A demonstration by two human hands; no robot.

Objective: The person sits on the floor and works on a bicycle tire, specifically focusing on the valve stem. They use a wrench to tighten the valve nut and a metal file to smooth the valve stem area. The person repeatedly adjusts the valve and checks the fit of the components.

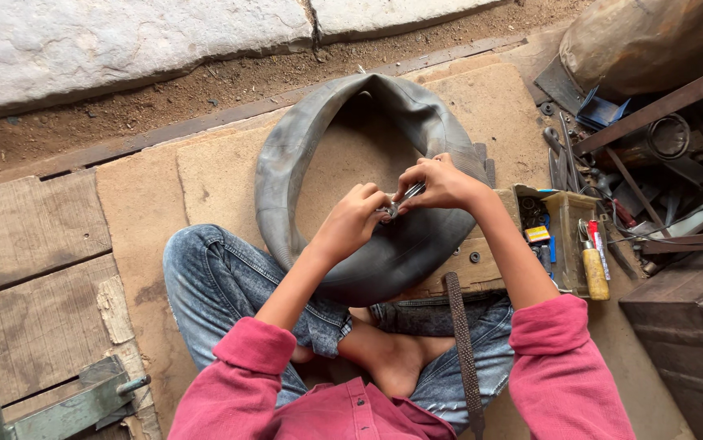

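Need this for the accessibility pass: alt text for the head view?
A seated person's left hand and right hand work a small metal tool on a black rubber inner tube propped on the lap. A tray of tools sits at the right on worn boards.

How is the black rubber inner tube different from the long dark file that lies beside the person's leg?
The inner tube is a wide, soft loop, propped on the person's lap; the file is a narrow, straight bar lying across the jeans. Both hands, left hand and right hand, work on the inner tube with a small metal tool, while no hand touches the file. Both are dark.
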